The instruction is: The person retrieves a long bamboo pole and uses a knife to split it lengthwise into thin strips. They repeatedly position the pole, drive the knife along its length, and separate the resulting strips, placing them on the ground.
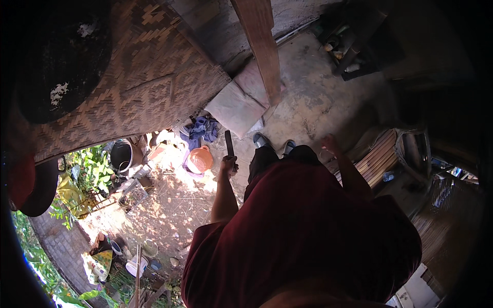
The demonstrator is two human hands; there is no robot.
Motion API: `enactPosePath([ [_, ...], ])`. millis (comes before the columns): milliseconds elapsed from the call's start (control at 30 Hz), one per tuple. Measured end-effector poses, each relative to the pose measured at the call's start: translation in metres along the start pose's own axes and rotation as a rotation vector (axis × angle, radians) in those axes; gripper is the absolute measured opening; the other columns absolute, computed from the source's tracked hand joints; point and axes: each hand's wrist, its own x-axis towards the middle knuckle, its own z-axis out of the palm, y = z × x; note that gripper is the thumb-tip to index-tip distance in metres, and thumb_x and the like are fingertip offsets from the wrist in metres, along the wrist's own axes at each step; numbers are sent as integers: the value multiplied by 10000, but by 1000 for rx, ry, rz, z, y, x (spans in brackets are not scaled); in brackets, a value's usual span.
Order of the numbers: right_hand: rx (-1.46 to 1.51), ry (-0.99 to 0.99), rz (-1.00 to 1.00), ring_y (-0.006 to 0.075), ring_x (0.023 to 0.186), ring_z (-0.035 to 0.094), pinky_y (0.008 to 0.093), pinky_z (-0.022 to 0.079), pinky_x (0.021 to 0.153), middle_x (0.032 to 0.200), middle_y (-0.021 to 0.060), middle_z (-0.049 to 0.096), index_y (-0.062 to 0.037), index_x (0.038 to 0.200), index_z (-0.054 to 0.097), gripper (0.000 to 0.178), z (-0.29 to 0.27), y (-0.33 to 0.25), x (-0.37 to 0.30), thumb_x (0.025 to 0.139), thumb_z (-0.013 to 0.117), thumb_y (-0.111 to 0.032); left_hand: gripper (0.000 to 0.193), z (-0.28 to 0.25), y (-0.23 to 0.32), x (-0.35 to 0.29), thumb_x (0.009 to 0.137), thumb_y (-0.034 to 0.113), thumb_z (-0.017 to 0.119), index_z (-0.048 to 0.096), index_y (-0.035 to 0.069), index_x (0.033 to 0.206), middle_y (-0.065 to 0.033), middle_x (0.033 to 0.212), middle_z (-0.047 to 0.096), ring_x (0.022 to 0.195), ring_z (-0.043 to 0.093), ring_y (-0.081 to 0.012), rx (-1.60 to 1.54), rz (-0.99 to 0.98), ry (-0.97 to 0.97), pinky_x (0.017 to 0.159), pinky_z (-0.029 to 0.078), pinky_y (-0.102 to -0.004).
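Observation:
My left hand [228, 165] is closed around the lower end of a dark, flat, blade-like tool [229, 142]. The tool points forward, away from my body, and its gripped end is hidden in my fist. Beyond it, blue-purple cloth [203, 129] lies in a heap, with an orange plastic basket [200, 160] just to the left. My right hand [332, 146] hangs low at my right side, near a slatted bamboo bench [376, 158]. It is small and dim, so its finger position and anything in it cannot be made out.
A wooden post [259, 46] rises ahead, beside pale cloth-like mats [238, 105] on the concrete floor. The woven bamboo wall [138, 87] spans the upper left. A dark pot [123, 155] stands by green plants; a white bucket [136, 267] sits lower left. A round-framed object [413, 154] adjoins the bench.

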Motion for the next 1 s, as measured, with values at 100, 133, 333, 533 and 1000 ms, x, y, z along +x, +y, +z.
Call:
enactPosePath([
  [100,-128,30,-25,164,772,659,315,545,645,881,63,631,-30,942,564,221,16,-149,-27,913,682,-215,251,-24,-21,4,940,239,626,561,38,1076,-115,734,612,539,595,-193,-50,-91,-37,434,487,-341],
  [133,-132,21,-62,158,796,657,305,545,663,898,66,628,-28,935,559,220,21,-164,-27,914,682,-209,247,-32,-33,2,938,235,625,558,31,1059,-116,732,610,539,594,-195,-85,-119,-8,439,490,-343],
  [333,-261,-147,-28,147,776,649,295,545,696,868,55,621,-22,950,573,268,49,-176,8,911,696,-256,199,-51,-96,-19,907,196,623,544,19,950,-107,718,591,535,581,-208,-365,-213,127,476,511,-356],
  [533,-697,-280,-99,169,773,677,317,551,689,894,83,645,5,981,613,311,65,-201,27,911,698,-286,197,-25,-144,-62,862,218,644,569,35,874,-100,666,570,537,584,-226,-532,-268,212,484,509,-373],
  [1000,-1128,-446,-433,310,788,686,410,530,723,807,151,692,-33,867,653,294,99,-306,210,790,717,-310,342,110,-150,-128,864,327,735,639,5,928,-103,734,644,543,613,-205,-592,-381,274,468,503,-340],
])
